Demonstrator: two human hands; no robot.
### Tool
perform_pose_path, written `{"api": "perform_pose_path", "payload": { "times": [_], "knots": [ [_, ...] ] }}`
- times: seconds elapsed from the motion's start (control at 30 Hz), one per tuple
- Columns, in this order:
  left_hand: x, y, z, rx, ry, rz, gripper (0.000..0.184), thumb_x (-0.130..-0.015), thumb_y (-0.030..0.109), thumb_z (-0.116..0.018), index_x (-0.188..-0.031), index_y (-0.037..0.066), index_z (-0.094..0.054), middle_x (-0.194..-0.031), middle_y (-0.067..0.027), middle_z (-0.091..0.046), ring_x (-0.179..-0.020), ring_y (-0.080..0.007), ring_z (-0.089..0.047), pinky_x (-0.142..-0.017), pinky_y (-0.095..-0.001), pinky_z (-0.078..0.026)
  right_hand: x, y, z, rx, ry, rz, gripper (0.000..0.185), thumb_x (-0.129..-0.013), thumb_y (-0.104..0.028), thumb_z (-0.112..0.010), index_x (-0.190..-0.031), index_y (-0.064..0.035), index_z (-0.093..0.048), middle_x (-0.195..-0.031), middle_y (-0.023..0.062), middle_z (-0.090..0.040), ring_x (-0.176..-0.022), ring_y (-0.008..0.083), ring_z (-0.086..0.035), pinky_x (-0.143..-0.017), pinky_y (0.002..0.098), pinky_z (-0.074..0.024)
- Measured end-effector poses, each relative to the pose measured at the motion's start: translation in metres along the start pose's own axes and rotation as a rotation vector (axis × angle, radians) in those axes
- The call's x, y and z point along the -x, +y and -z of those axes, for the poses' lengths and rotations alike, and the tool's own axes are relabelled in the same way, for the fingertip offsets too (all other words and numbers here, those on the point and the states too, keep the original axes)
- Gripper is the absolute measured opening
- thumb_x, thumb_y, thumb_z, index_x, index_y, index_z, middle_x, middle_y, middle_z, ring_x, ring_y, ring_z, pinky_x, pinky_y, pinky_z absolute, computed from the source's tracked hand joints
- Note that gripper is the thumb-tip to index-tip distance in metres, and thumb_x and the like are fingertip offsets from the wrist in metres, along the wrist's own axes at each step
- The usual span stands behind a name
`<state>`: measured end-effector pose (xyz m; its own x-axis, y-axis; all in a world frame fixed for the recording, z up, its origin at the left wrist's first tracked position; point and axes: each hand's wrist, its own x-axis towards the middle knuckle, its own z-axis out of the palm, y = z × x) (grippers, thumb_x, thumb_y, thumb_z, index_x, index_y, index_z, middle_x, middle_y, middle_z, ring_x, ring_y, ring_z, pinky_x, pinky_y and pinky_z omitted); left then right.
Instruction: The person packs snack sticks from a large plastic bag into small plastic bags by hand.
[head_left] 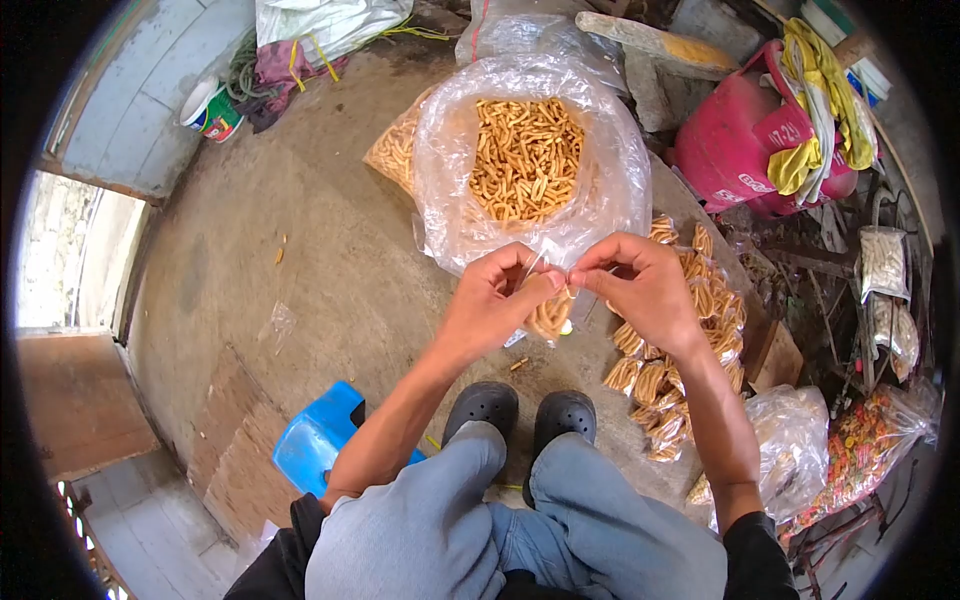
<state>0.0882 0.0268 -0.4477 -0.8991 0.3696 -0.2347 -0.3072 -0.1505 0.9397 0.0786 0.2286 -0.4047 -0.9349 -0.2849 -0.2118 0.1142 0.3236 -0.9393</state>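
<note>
Both my hands meet in front of a large clear plastic bag (625, 190) full of golden stick snacks (525, 160). Between them hangs a small clear packet (547, 312) with snack sticks inside. My left hand (500, 298) pinches the packet's top between thumb and fingers. Closed in a pinch at the same neck, my right hand (640, 290) touches the plastic beside the left fingertips. Many filled small packets (655, 385) lie in a pile on the floor, partly behind my right forearm.
A blue stool (310, 440) stands by my left forearm. Pink gas cylinders (740, 140) with yellow cloth are at the upper right. Bulging plastic bags (860, 450) sit at the lower right. Near the wall at upper left is a small bucket (212, 110).
</note>
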Motion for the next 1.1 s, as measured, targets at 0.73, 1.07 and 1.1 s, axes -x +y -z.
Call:
{"api": "perform_pose_path", "payload": {
  "times": [0.73,1.07,1.1],
  "knots": [
    [-0.012,0.002,-0.023,0.224,0.249,-0.239,0.017,-0.098,0.017,-0.054,-0.093,0.001,-0.06,-0.086,-0.0008,-0.062,-0.076,-0.0036,-0.055,-0.067,-0.0207,-0.045,-0.011,0.006,-0.028,-0.45,0.397,0.024,0.019,-0.083,-0.007,-0.071,-0.101,0.002,-0.07,-0.09,0.0066,-0.07,-0.079,0.0085,-0.063,-0.073,0.0223,-0.0508],
    [-0.01,0.021,-0.015,0.19,0.137,-0.193,0.017,-0.092,0.009,-0.06,-0.105,-0.002,-0.064,-0.093,-0.0061,-0.068,-0.086,-0.0086,-0.062,-0.078,-0.0222,-0.049,-0.006,-0.001,-0.014,-0.457,0.211,0.027,0.019,-0.084,-0.005,-0.069,-0.101,0.0024,-0.069,-0.093,0.0085,-0.07,-0.084,0.01,-0.063,-0.079,0.024,-0.0507],
    [-0.011,0.02,-0.013,0.159,0.125,-0.172,0.018,-0.091,0.007,-0.062,-0.105,-0.003,-0.065,-0.093,-0.0059,-0.068,-0.085,-0.0082,-0.062,-0.077,-0.0222,-0.05,-0.006,-0.002,-0.015,-0.47,0.209,0.028,0.019,-0.084,-0.005,-0.07,-0.101,0.002,-0.069,-0.092,0.0078,-0.07,-0.083,0.0101,-0.063,-0.079,0.0245,-0.0502]
  ]
}}
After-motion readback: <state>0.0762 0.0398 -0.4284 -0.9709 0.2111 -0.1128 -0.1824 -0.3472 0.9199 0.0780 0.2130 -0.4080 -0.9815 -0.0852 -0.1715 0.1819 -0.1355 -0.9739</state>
